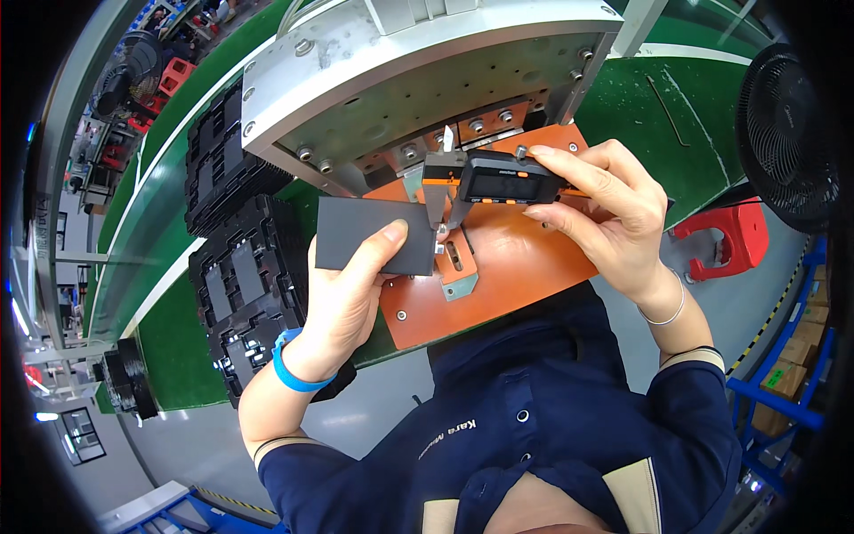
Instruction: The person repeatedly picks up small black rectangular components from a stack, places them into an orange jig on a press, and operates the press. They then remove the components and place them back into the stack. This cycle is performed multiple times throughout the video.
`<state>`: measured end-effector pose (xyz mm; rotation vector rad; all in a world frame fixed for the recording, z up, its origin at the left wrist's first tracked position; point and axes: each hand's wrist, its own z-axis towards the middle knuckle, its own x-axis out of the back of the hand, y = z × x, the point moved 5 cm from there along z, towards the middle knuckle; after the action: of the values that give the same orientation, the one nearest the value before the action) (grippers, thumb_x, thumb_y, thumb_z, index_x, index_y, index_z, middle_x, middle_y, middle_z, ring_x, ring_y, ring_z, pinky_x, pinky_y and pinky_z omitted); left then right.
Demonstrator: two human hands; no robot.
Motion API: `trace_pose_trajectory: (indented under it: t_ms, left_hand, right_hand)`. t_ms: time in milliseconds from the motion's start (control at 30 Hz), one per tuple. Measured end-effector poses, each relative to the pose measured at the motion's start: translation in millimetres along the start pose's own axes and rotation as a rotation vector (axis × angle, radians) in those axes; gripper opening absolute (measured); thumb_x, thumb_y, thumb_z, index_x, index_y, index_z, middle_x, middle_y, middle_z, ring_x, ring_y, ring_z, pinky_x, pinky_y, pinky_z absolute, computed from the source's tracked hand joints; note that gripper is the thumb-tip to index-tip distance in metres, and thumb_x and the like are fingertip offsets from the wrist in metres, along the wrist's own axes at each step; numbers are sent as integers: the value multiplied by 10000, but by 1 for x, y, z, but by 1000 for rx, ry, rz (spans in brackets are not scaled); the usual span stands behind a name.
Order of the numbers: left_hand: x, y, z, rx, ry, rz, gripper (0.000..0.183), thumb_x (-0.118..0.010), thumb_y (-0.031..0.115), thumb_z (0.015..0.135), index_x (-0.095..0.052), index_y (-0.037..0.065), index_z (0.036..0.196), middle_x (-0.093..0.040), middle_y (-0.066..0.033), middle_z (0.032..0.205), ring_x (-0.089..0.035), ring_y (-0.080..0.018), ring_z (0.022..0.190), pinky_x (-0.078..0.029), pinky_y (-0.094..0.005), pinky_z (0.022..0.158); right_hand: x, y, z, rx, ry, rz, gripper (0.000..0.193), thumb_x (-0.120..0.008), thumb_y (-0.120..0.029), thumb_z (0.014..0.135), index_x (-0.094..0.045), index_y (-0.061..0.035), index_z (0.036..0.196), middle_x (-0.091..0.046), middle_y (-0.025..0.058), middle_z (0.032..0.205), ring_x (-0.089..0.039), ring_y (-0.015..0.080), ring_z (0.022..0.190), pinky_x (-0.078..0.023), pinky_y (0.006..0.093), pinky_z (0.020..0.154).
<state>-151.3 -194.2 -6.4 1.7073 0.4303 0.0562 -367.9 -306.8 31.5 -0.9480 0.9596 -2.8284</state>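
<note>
My left hand (349, 283) grips a flat dark grey rectangular plate (363, 233), thumb on top and fingers beneath. A small metal piece (441, 235) shows at the plate's right edge. In my right hand (614, 209) is a black digital caliper (501, 181), held between thumb and fingers at its display end. Its jaws point down toward me and meet the small metal piece; whether they clamp it I cannot tell. Beneath both hands lies an orange base plate (525, 258) with a slotted orange block (457, 258) on it.
Over the base plate stands a metal press-like fixture (427, 89) with bolts. Stacked black trays (245, 267) sit at left on the green table (173, 347). A hex key (667, 109) lies at right, near a black fan (787, 133) and a red stool (725, 240).
</note>
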Motion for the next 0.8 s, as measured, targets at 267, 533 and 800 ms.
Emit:
trace_pose_trajectory:
  t_ms: [267, 533, 800]
  left_hand:
    - [-1, 1, 0, -3, 15, 13, 354, -590, 175, 927, -565, -56, 1194, -685, -167, 1061, -689, -219, 958, -575, -359, 804]
    - [-4, 4, 0, -17, -32, 9, 333, -580, 180, 934, -579, -55, 1170, -689, -170, 1052, -690, -221, 949, -572, -353, 801]
    - [-9, 9, 0, -15, -57, -28, 326, -580, 184, 937, -571, -48, 1166, -682, -150, 1047, -690, -204, 932, -577, -330, 785]
  right_hand:
    - [-3, 1, -2, -16, 91, 27, 502, -838, -106, 674, -719, -108, 1162, -558, 37, 736, -552, 121, 603, -455, 252, 523]
    - [-3, 4, -4, -45, -11, 71, 479, -780, 42, 735, -664, -11, 1197, -556, 52, 919, -649, 100, 720, -609, 203, 590]
    - [-1, 0, -3, 41, 126, 59, 510, -846, -94, 659, -723, -107, 1154, -575, 32, 754, -546, 116, 608, -449, 244, 517]
